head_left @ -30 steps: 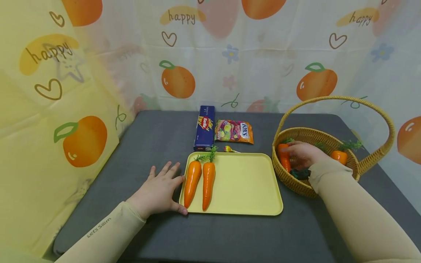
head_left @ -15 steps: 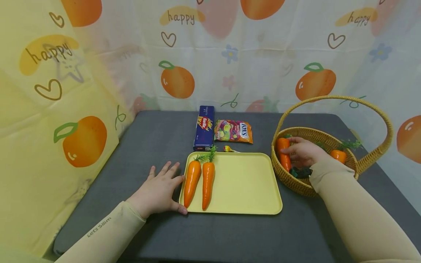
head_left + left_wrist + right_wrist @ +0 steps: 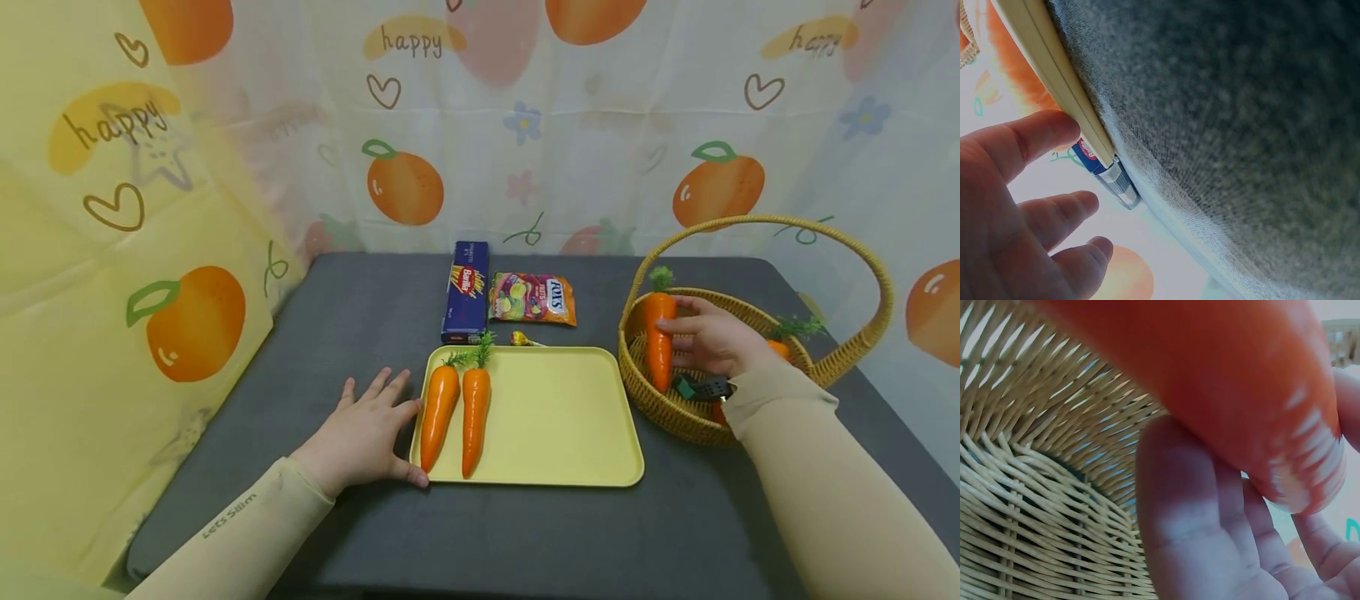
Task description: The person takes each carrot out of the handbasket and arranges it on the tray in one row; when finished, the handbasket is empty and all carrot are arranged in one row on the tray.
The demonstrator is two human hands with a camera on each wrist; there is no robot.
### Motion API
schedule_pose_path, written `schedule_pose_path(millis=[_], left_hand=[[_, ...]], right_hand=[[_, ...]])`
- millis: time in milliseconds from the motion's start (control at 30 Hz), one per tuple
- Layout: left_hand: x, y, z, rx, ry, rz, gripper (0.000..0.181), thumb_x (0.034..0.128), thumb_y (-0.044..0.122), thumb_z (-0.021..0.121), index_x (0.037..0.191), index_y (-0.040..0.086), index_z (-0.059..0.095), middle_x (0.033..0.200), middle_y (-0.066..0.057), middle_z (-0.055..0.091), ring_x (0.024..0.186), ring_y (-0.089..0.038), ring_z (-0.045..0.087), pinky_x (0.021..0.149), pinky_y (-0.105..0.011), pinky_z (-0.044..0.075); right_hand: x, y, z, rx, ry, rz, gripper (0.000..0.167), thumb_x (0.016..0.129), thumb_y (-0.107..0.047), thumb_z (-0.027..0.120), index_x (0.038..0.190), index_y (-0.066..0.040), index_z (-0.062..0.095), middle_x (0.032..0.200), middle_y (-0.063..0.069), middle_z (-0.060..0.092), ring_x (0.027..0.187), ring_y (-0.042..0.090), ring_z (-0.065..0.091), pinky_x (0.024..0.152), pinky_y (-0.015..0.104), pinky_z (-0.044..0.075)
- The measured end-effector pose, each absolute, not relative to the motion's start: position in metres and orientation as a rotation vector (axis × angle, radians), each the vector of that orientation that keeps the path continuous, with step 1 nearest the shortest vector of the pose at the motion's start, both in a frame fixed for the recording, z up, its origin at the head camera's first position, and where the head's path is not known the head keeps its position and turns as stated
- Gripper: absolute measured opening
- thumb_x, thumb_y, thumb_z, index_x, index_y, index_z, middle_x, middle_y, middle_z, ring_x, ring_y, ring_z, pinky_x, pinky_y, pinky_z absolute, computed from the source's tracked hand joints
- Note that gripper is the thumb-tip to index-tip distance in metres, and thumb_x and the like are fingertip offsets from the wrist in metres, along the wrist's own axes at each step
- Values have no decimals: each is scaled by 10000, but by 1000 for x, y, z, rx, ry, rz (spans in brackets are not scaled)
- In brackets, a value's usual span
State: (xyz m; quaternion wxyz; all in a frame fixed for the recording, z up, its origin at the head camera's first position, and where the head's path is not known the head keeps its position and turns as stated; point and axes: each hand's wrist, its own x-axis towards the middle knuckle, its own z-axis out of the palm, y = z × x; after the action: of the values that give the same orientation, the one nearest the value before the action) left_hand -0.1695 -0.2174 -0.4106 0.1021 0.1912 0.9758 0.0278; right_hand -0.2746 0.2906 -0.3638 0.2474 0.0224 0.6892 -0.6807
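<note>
Fruit-print curtain (image 3: 480,108) says "happy" behind the grey table (image 3: 525,533); left sleeve (image 3: 255,525), "Lets Slim"; left hand (image 3: 362,442), fingers spread, touching the yellow tray (image 3: 562,417) with two carrots (image 3: 475,417). Far middle, blue Barilla box (image 3: 465,296), then FOX'S bag (image 3: 532,298). And right: the right hand (image 3: 716,337) grips an upright carrot (image 3: 660,342), left side of the wicker basket (image 3: 667,418)!

our long beige sleeves (image 3: 832,483)
we wear dark "lets slim" lettering (image 3: 229,517) along the left sleeve (image 3: 262,533), and the right cuff (image 3: 780,400) creases.
</note>
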Motion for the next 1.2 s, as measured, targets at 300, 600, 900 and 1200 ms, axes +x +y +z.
schedule_pose_path(millis=[300,600,900,1200], left_hand=[[-168,-217,-410,582,2891,93,1246,649,945,792,1599,160,608,1793,-228,319,1671,-524,229,1200,-908,153],[-170,-217,-411,560,2881,78,1251,645,954,782,1600,166,607,1803,-212,305,1681,-517,206,1207,-904,134],[-169,-216,-409,558,2885,73,1250,649,950,782,1603,161,605,1805,-213,299,1684,-514,198,1214,-896,138],[-169,-216,-410,554,2883,74,1246,651,951,779,1598,159,609,1803,-215,303,1680,-517,207,1204,-903,145]], right_hand=[[-255,298,-355,6,1782,-2012,462,1159,-129,560,1515,-269,301,1151,-55,692,952,141,758,828,371,657],[-225,286,-352,-22,1738,-2116,482,1139,-85,590,1494,-273,324,1178,-38,677,956,147,752,818,380,664],[-208,256,-357,-96,1754,-2102,488,1116,-37,614,1427,-273,321,1219,-35,653,1013,161,729,849,390,667],[-199,214,-366,-114,1764,-2005,536,1099,-30,631,1443,-231,271,1259,21,604,1010,179,726,871,412,663]])
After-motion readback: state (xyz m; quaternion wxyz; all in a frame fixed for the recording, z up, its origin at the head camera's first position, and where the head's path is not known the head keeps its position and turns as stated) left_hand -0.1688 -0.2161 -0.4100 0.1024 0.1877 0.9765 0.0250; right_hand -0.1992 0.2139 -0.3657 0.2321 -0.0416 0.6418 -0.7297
